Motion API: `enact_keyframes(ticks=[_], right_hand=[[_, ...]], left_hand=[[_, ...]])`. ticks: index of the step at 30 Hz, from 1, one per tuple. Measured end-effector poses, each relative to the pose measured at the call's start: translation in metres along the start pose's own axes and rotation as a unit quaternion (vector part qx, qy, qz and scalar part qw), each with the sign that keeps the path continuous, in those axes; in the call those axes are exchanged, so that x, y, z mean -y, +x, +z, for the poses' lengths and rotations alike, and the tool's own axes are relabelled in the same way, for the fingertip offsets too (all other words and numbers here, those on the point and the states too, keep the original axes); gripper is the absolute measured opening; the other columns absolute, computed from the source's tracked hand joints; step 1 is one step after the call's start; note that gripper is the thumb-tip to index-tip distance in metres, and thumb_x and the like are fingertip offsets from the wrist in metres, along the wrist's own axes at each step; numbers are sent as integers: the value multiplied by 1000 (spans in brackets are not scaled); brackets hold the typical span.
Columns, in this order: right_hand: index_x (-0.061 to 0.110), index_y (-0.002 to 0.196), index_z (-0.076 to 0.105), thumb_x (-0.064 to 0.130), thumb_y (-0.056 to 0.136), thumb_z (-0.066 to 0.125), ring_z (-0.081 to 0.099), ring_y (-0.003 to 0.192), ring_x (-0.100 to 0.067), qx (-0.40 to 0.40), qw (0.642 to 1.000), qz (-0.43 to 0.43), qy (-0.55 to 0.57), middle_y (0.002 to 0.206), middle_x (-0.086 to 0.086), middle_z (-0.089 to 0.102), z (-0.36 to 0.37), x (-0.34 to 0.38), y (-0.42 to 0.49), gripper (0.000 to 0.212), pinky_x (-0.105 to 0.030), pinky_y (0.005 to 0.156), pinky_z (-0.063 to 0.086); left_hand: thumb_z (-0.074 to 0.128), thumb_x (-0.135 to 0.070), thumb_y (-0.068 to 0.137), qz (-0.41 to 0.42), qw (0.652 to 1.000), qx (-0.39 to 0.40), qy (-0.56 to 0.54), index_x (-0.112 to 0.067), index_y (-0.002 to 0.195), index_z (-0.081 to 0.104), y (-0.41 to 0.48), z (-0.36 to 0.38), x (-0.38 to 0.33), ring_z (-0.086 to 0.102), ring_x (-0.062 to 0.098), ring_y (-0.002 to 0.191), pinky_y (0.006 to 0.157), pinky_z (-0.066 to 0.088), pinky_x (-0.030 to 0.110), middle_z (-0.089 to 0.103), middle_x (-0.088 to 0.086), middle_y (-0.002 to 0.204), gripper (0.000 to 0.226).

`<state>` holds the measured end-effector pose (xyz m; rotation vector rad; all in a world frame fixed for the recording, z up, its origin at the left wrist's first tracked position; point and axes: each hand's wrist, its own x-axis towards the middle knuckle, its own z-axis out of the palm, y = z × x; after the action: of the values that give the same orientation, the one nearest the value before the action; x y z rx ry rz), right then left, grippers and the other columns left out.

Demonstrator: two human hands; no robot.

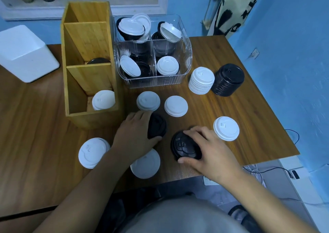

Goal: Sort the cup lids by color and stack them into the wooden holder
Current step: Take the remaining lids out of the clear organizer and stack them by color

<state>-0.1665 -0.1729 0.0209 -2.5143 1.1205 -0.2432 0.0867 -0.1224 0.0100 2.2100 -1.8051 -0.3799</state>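
My left hand (136, 134) curls round a black lid (157, 125) on the table, thumb below it and fingers above. My right hand (208, 149) grips another black lid (184, 146), tilted towards me. The wooden holder (78, 108) stands upright at the left; its near compartment holds white lids (103, 100), its middle one a black lid (98, 60). Loose white lids lie around my hands: one (148, 100), another (175, 106), a third (226, 128), plus lids at the front (93, 152) and under my left wrist (146, 165).
A clear plastic bin (153, 80) behind my hands holds several mixed black and white lids. To its right stand a white lid stack (201, 81) and a black lid stack (227, 80). A white box (23, 54) sits far left. The table's right edge (277, 108) is close.
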Motion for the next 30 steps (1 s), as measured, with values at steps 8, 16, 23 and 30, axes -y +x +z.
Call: enact_keyframes(ticks=[8,16,23,30], right_hand=[[22,144,50,51,85,72,46,131,-15,-98,993,-52,36,144,7,48,-7,18,-4,69,-30,105,45],[15,143,52,23,75,76,51,130,-20,-104,990,-77,61,147,-1,50,-3,0,0,72,-37,105,46],[33,150,39,42,72,88,31,144,-4,51,985,-85,143,153,22,37,-18,-33,-8,93,-29,118,30],[31,155,26,40,72,81,16,149,-3,47,989,-69,125,161,17,20,-12,-29,-13,100,-27,120,22]], left_hand=[[71,-74,71,-19,992,-82,-93,-29,139,46,-11,-7,-32,50,16,119,95,46,30,50,-4,133,85],[68,-72,63,20,986,-54,-158,-24,130,51,-27,9,-84,49,9,107,91,45,26,45,-8,120,83],[77,-62,77,69,991,58,-99,-33,155,27,-34,6,-35,33,4,138,112,28,20,38,-15,154,97],[57,-77,71,127,990,41,-43,-22,156,32,-32,33,-48,42,18,139,117,33,42,48,-5,150,104]])
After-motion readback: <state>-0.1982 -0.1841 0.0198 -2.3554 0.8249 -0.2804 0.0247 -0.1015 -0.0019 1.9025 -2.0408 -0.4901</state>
